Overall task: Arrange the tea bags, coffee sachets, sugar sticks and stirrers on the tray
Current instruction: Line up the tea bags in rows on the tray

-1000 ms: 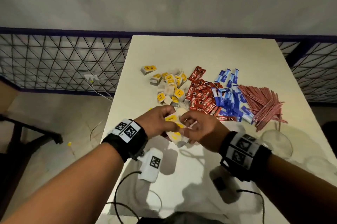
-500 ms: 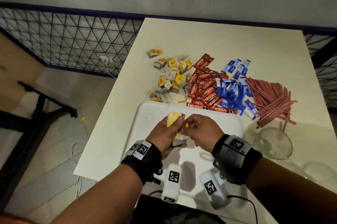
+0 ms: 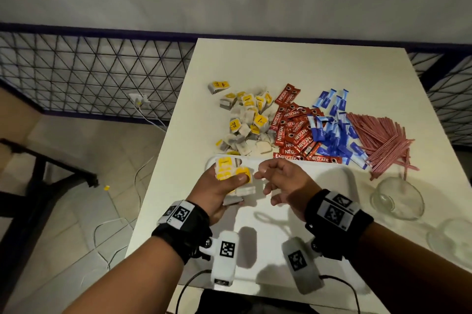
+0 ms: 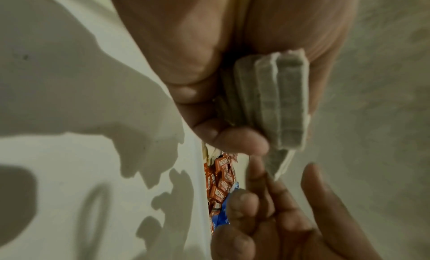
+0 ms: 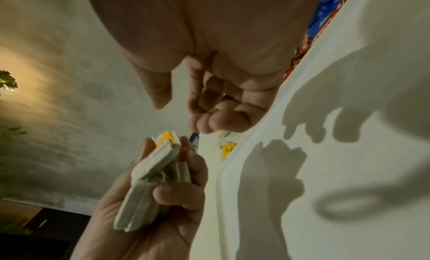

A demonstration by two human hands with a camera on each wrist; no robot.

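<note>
Head view: the left hand (image 3: 219,191) clasps a stack of tea bags (image 3: 231,169), thumb over the yellow tags, above the near left part of the white tray (image 3: 342,178) on the desk (image 3: 281,63), while the right hand (image 3: 286,180) hovers just beside it, fingers loosely curled, its grip released and holding nothing. Beyond the tray's far rim lie loose tea bags (image 3: 245,119), red coffee sachets (image 3: 293,129), blue sugar sticks (image 3: 332,129) and pink stirrers (image 3: 383,142), side by side from left to right. Two glass cups (image 3: 397,198) stand right of the tray.
</note>
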